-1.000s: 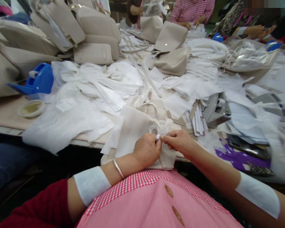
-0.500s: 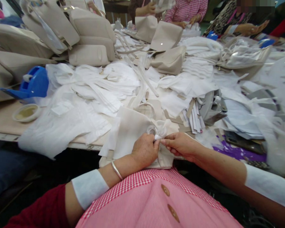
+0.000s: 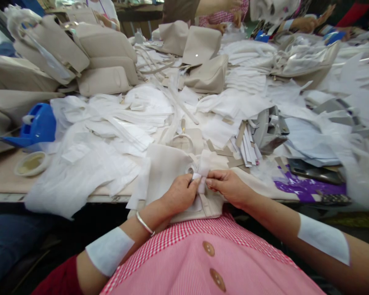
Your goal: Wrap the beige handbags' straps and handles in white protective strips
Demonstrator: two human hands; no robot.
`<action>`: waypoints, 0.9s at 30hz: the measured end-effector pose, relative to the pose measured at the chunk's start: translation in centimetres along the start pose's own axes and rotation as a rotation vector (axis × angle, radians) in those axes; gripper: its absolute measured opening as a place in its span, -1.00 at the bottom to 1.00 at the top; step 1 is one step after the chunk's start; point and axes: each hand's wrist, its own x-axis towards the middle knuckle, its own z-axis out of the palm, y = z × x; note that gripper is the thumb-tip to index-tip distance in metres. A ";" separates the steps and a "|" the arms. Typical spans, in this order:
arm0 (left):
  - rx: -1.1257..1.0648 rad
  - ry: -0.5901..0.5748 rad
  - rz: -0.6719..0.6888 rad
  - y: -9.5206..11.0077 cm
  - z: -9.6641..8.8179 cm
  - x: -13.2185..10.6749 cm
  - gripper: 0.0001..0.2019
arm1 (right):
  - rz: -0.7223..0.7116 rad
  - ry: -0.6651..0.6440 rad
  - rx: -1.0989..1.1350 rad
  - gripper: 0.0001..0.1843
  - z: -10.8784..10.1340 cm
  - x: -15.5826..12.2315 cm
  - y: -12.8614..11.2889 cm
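A pale beige bag point(image 3: 214, 208) lies at the table edge against my apron, with a white sheet point(image 3: 164, 164) over its left part. My left hand point(image 3: 178, 196) is closed, thumb and fingers pinching a strip of thin white wrapping point(image 3: 204, 160) beside a small ring point(image 3: 190, 169) on the bag. From the right, my right hand point(image 3: 226, 186) pinches the same white wrapping between thumb and fingertips. The two hands are close together, with the wrapping between them. A curved beige handle point(image 3: 184, 141) arches just beyond. Exactly what the wrapping goes around is hidden by my fingers.
Blue tape dispenser point(image 3: 38, 125) and a small dish point(image 3: 31, 164) stand at left, a grey dispenser point(image 3: 269, 131) at right. A phone point(image 3: 315, 171) lies on purple plastic point(image 3: 295, 186). White sheets point(image 3: 104, 135) and beige bags point(image 3: 107, 53) cover the table; other people work opposite.
My hands have drawn slightly apart, and more of the white wrapping shows upright between them. The view has shifted a little. Across the table, a person has moved a whitish item to the right.
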 end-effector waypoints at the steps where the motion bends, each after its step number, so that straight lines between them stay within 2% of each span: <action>1: -0.072 -0.026 -0.011 0.0 -0.1 0.0 -0.68 | -0.025 -0.009 -0.004 -0.70 -0.2 0.1 0.1; 5: -0.319 -0.119 -0.056 -0.2 -0.4 -0.2 -0.62 | -0.091 -0.023 0.042 -0.70 -0.7 0.7 0.7; 8: -0.354 -0.141 -0.054 0.0 -0.4 -0.3 -0.60 | -0.114 -0.004 0.042 -0.72 -0.3 1.1 0.9; 14: -0.101 -0.022 -0.045 1.1 0.2 -0.4 -0.65 | 0.020 0.154 -0.145 -0.73 0.5 1.7 0.5; 17: 0.003 0.054 -0.031 1.4 0.6 -0.3 -0.67 | -0.013 0.269 -0.184 -0.72 0.0 1.1 0.1; 22: 0.137 0.094 0.015 0.9 1.2 -0.2 -0.69 | -0.069 0.176 -0.255 -0.64 0.2 -0.6 -1.1; 25: 0.237 0.069 0.034 0.6 1.3 -0.2 -0.69 | -0.044 0.221 -0.354 -0.62 1.2 -0.4 -1.1; 27: 0.280 0.030 0.051 0.5 1.2 -0.3 -0.70 | -0.016 0.237 -0.333 -0.63 1.8 0.0 -0.8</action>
